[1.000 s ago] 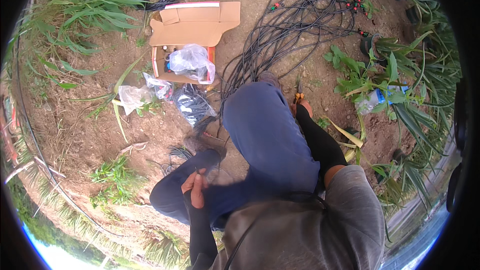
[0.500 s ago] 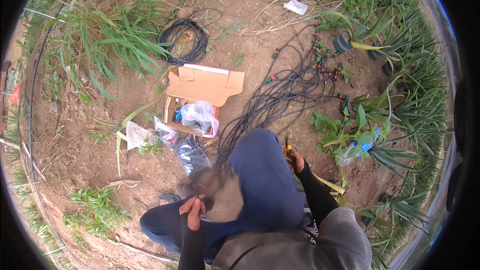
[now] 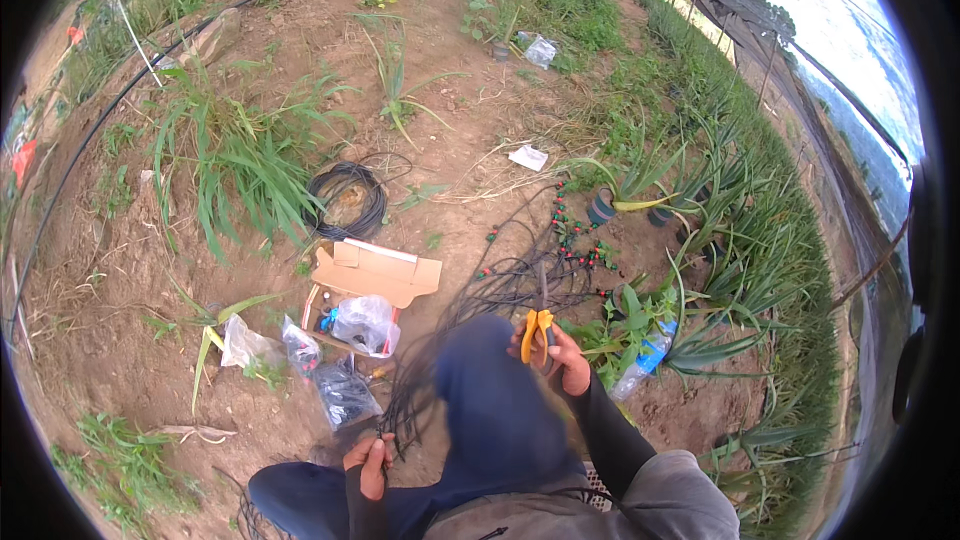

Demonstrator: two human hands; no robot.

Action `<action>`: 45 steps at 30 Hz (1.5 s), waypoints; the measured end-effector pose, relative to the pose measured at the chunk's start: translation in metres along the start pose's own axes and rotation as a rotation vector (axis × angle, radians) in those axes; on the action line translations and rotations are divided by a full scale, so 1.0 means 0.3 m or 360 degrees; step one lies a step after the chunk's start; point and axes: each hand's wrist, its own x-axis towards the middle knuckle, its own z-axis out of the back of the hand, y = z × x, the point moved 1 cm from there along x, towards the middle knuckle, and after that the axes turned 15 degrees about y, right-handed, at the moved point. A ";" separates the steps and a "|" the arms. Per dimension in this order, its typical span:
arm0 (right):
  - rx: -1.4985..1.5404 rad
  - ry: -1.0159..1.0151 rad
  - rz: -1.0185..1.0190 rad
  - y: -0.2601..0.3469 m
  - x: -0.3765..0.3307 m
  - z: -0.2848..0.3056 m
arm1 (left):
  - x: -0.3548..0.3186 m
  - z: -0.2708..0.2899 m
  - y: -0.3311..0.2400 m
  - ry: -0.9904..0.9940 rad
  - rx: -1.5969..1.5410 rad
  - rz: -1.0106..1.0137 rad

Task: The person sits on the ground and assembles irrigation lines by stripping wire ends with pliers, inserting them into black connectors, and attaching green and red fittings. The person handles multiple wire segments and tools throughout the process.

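My right hand [image 3: 568, 362] is raised over my right knee, wrapped round the orange handles of a pair of shears [image 3: 537, 332]. Their narrow grey blades point away from me. Low down beside my other knee, my left hand [image 3: 369, 462] pinches a thin black tube [image 3: 381, 431] between thumb and fingers. Just beyond it lies a clear plastic bag of black parts [image 3: 345, 395]. Several long black tubes [image 3: 470, 302] run across the soil from near my legs, many ending in red-and-green drip fittings [image 3: 572, 240].
An open cardboard box [image 3: 385, 275] holds a clear bag [image 3: 365, 324] and blue parts. Behind it lies a coil of black tubing [image 3: 345, 202]. Potted aloe-like plants [image 3: 600, 208] and a blue-labelled plastic bottle [image 3: 648, 355] are at the right. Tall grass [image 3: 235, 155] grows at the left.
The view has tilted up, showing more ground and sky. My right hand has lifted the shears from beside my right leg to above the knee. My left hand still pinches.
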 end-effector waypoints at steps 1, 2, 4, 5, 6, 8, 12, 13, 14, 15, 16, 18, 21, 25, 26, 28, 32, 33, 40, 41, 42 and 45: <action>-0.0066 0.0067 -0.0082 0.000 0.005 -0.063 | -0.012 -0.002 -0.008 0.0020 -0.0021 -0.0011; -0.0075 0.0260 -0.0195 -0.018 -0.002 -0.102 | -0.039 -0.003 -0.018 0.0023 -0.0043 -0.0006; -0.0245 0.0357 -0.0254 -0.084 0.020 -0.186 | -0.058 0.002 -0.065 0.0001 0.0024 0.0030; -0.0291 0.0421 -0.0339 -0.136 0.010 -0.234 | -0.085 0.004 -0.089 -0.0021 0.0053 0.0033; -0.0264 0.0478 -0.0386 -0.134 0.011 -0.295 | -0.082 -0.001 -0.136 -0.0015 0.0092 0.0079; -0.0232 0.0500 -0.0540 -0.230 -0.039 -0.304 | -0.085 0.007 -0.173 0.0009 0.0086 0.0192; -0.0202 0.0634 -0.0875 -0.333 -0.114 -0.397 | -0.166 0.021 -0.251 -0.0060 0.0011 0.0292; -0.0230 0.0688 -0.0922 -0.353 -0.138 -0.405 | -0.192 0.033 -0.235 -0.0055 0.0063 0.0304; -0.0262 0.0747 -0.0964 -0.374 -0.151 -0.409 | -0.211 0.032 -0.231 -0.0075 0.0093 0.0320; -0.0316 0.0750 -0.1005 -0.380 -0.164 -0.429 | -0.230 0.030 -0.230 -0.0083 0.0126 0.0339; -0.0381 0.0754 -0.1033 -0.381 -0.167 -0.438 | -0.243 0.027 -0.220 -0.0105 0.0147 0.0351; -0.0478 0.0856 -0.1099 -0.388 -0.180 -0.429 | -0.261 0.022 -0.202 -0.0122 0.0198 0.0379; -0.0521 0.0949 -0.1185 -0.377 -0.184 -0.412 | -0.258 0.018 -0.187 -0.0174 0.0224 0.0442; -0.0564 0.1019 -0.1272 -0.361 -0.180 -0.401 | -0.231 0.005 -0.188 -0.0200 0.0216 0.0491; -0.0577 0.1011 -0.1271 -0.361 -0.182 -0.403 | -0.229 0.005 -0.180 -0.0187 0.0204 0.0480; -0.0602 0.0998 -0.1266 -0.364 -0.186 -0.410 | -0.227 0.006 -0.163 -0.0163 0.0183 0.0453; -0.0643 0.1054 -0.1311 -0.369 -0.181 -0.399 | -0.228 0.017 -0.157 -0.0053 0.0275 0.0517; -0.0615 0.1058 -0.1299 -0.374 -0.184 -0.397 | -0.229 0.015 -0.159 -0.0042 0.0291 0.0524; -0.0527 0.1061 -0.1285 -0.393 -0.201 -0.375 | -0.236 0.023 -0.147 -0.0007 0.0193 0.0578; -0.0487 0.1058 -0.1273 -0.394 -0.202 -0.376 | -0.236 0.021 -0.149 -0.0005 0.0193 0.0569; -0.0447 0.1056 -0.1261 -0.394 -0.202 -0.378 | -0.236 0.018 -0.151 -0.0003 0.0194 0.0560; -0.0409 0.1067 -0.1291 -0.393 -0.202 -0.375 | -0.239 0.018 -0.144 0.0010 0.0173 0.0542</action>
